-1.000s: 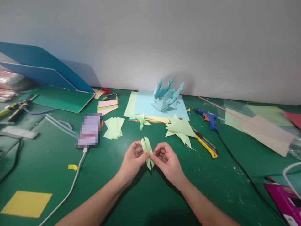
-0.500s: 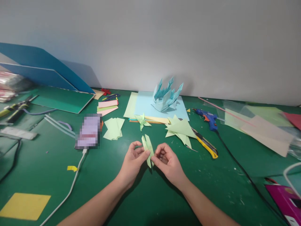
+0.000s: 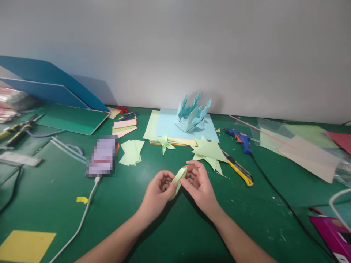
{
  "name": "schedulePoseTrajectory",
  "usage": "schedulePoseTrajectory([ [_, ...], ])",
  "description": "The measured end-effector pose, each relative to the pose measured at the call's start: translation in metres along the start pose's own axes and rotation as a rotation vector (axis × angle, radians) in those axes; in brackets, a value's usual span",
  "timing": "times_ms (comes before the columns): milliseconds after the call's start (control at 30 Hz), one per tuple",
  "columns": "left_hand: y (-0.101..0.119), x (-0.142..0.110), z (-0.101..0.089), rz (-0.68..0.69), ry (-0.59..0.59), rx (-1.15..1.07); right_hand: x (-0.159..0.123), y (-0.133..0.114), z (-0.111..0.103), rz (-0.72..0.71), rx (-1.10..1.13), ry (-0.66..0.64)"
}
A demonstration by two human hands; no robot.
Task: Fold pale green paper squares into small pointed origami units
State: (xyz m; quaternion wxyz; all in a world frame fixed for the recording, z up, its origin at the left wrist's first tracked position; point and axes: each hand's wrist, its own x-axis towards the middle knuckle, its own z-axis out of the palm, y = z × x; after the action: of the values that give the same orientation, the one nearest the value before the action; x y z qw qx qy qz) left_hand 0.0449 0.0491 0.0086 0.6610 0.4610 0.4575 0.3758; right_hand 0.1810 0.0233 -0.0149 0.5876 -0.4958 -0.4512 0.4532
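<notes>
A narrow piece of folded light-green paper [image 3: 178,179] is held between my two hands, slanting up to the right above the green table. My left hand [image 3: 160,191] pinches its lower left part between thumb and fingers. On its upper right part, the thumb of my right hand [image 3: 199,186] presses while the fingers curl behind. Beyond them lies a folded green paper star shape [image 3: 165,143]. To the left is a small stack of pale-green paper slips [image 3: 132,152]; to the right, a heap of green paper triangles [image 3: 210,151].
A blue folded-paper piece with upright points [image 3: 192,115] stands on coloured sheets [image 3: 161,126]. On the right lie a yellow utility knife [image 3: 241,171] and a blue glue gun [image 3: 242,140] with a black cord. A blurred phone [image 3: 102,155] with a white cable lies left.
The folded paper has turned from leaning left to leaning right, and its split end no longer shows. My right hand has moved up along it. The view has tilted slightly.
</notes>
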Motion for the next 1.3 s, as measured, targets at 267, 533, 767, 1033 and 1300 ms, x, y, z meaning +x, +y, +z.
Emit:
schedulePoseTrajectory([
  [267, 0.0009, -0.0028, 0.0021, -0.129, -0.082, -0.041, 0.0004, -0.0013, -0.0002, 0.009, -0.056, -0.067],
  [533, -0.001, 0.0006, -0.002, -0.131, -0.038, -0.032, 0.0002, 0.0002, 0.0013, -0.023, -0.15, 0.001],
  [767, 0.0001, 0.0012, -0.0032, -0.154, -0.043, -0.037, -0.0016, -0.0017, 0.0005, -0.198, -0.304, -0.056],
  [1033, 0.002, 0.0015, -0.0029, -0.138, -0.017, -0.05, -0.0018, -0.0037, 0.0014, -0.266, -0.364, -0.062],
  [1300, 0.0021, 0.0008, -0.0034, -0.145, -0.013, -0.044, -0.0031, -0.0055, 0.0026, -0.284, -0.38, -0.027],
])
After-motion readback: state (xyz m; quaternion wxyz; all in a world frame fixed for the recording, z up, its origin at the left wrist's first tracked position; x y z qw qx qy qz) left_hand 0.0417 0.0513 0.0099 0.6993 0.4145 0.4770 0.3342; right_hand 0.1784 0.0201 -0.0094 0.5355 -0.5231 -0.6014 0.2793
